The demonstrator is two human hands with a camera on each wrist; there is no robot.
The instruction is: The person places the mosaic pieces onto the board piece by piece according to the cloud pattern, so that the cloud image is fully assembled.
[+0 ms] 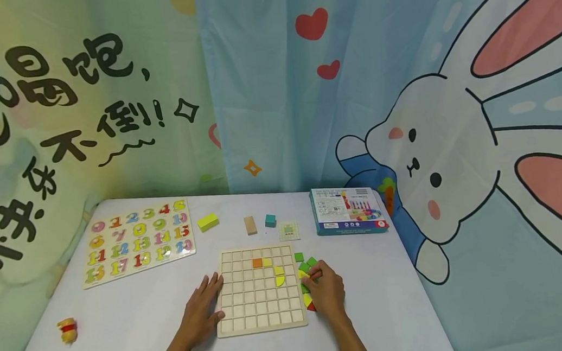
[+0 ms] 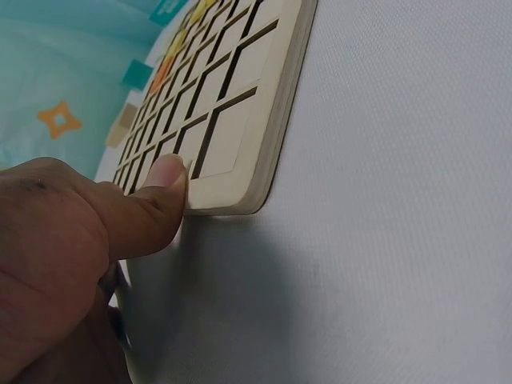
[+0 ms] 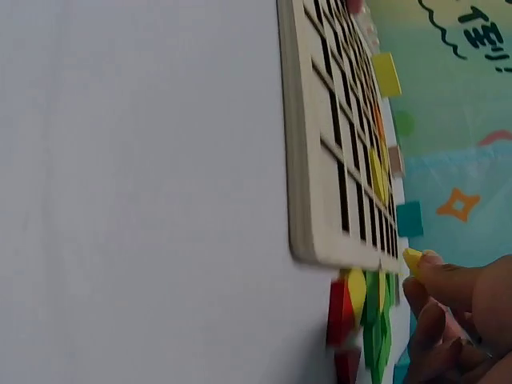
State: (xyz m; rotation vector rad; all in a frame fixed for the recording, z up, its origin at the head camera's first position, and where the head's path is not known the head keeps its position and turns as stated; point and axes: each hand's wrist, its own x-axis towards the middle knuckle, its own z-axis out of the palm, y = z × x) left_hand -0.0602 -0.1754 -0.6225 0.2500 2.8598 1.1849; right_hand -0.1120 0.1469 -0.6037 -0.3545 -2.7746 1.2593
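A wooden grid board (image 1: 260, 291) lies on the table with an orange square and yellow curved pieces (image 1: 279, 276) set in its upper cells. My left hand (image 1: 203, 306) rests flat against the board's left edge, its thumb (image 2: 156, 196) pressing the rim (image 2: 264, 160). My right hand (image 1: 324, 291) is at the board's right edge over a pile of green, yellow and red pieces (image 1: 307, 266). It pinches a small yellow piece (image 3: 413, 259) between thumb and fingertips beside the board (image 3: 320, 160). More loose pieces (image 3: 360, 312) lie under that hand.
A number puzzle board (image 1: 139, 241) lies at the back left. A yellow block (image 1: 208, 222), a tan block (image 1: 250, 225), a teal cube (image 1: 270, 220) and a small card (image 1: 288, 231) sit behind the grid. A blue box (image 1: 348, 210) stands at back right, a small toy (image 1: 68, 329) at front left.
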